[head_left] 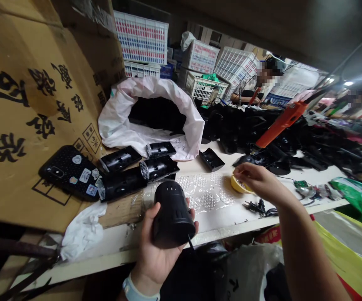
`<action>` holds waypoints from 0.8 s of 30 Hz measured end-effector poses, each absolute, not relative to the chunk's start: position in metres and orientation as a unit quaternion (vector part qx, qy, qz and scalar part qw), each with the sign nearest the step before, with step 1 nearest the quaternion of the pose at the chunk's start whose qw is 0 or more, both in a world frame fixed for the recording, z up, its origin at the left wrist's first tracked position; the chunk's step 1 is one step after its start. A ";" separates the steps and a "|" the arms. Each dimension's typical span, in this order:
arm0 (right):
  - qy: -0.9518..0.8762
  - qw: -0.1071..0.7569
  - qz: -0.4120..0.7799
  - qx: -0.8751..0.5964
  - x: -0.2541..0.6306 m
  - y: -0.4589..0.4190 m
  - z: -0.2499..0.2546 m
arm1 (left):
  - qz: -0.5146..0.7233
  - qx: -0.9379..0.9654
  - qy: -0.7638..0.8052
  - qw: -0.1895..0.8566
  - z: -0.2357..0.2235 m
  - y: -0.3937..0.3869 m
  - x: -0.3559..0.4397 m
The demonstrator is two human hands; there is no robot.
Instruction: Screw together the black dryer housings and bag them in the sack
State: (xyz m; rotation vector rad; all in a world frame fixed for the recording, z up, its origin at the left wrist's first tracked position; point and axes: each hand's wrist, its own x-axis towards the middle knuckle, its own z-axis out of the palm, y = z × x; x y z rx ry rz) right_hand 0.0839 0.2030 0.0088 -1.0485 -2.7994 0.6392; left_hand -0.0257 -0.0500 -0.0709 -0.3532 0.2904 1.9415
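My left hand (157, 255) is wrapped round a black plastic cylinder (172, 211) with slots in its side, held tilted above the front edge of the bench; a dark cord hangs from its lower end. My right hand (259, 179) reaches into a small yellow bowl (234, 184) of tiny metal pieces, perhaps screws. Its fingertips are bent together, and what they pinch is hidden. Between the hands lies a clear plastic sheet with round, bumpy lens discs (208, 200). Black half-cylinder housings (158, 167), some with clear lens ends, rest to the left.
An orange electric screwdriver (281, 125) hangs over a heap of black parts (231, 125). A white sack (193, 121) stands behind the housings. At left are a large cardboard box (20, 54) and a phone (69, 171). A plug with cord (259, 207) lies right. A person sits farther back.
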 end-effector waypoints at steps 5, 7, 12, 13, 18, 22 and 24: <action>-0.896 0.103 0.428 -0.057 0.083 0.116 0.030 | 0.831 -0.089 0.300 0.460 -0.061 -0.047 -0.010; -0.890 0.076 0.450 -0.018 0.079 0.094 0.031 | 0.839 -0.059 0.315 0.441 -0.061 -0.047 -0.005; -0.899 0.037 0.435 -0.023 0.075 0.076 0.027 | 0.856 -0.031 0.347 0.382 -0.058 -0.047 0.001; -0.902 0.033 0.429 -0.029 0.075 0.075 0.026 | 0.857 -0.030 0.357 0.371 -0.057 -0.047 0.002; -0.913 0.012 0.407 -0.037 0.078 0.071 0.027 | 0.858 -0.014 0.388 0.337 -0.056 -0.050 0.003; -0.915 0.000 0.400 -0.045 0.080 0.069 0.027 | 0.859 -0.017 0.404 0.312 -0.055 -0.051 0.004; -0.913 0.004 0.404 -0.053 0.080 0.067 0.025 | 0.859 -0.021 0.413 0.301 -0.051 -0.050 0.005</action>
